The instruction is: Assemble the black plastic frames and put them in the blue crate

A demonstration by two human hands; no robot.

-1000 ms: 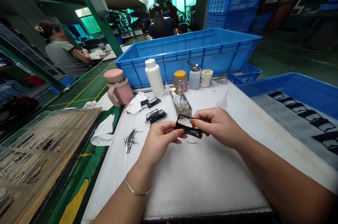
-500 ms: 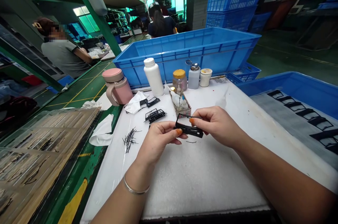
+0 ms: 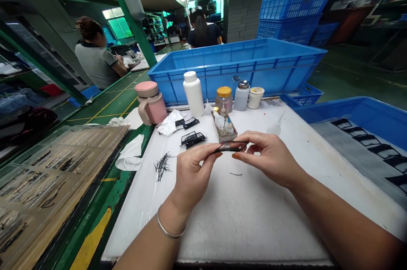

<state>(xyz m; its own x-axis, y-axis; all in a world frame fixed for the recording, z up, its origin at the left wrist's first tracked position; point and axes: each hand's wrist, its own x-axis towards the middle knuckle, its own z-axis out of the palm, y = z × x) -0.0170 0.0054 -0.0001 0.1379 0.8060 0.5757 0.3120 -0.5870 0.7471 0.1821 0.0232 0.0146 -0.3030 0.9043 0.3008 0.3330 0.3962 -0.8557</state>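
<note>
While my left hand (image 3: 194, 179) and right hand (image 3: 270, 160) are clamping one black frame (image 3: 230, 147), I am turning it edge-on just below the small tray (image 3: 224, 133), with two more frames (image 3: 193, 139) left of it.

Black plastic frame (image 3: 230, 147), matte. Orange polish on the fingernails (image 3: 235, 156). White cover on the counter (image 3: 248, 223). Bright blue crate (image 3: 237, 79), ribbed pattern along its walls. Two-tone pink mug (image 3: 151, 107). White bottle (image 3: 193, 94). Yellow-orange jar lid (image 3: 224, 91). Green floor (image 3: 108, 104), ruled with yellow lines.
</note>
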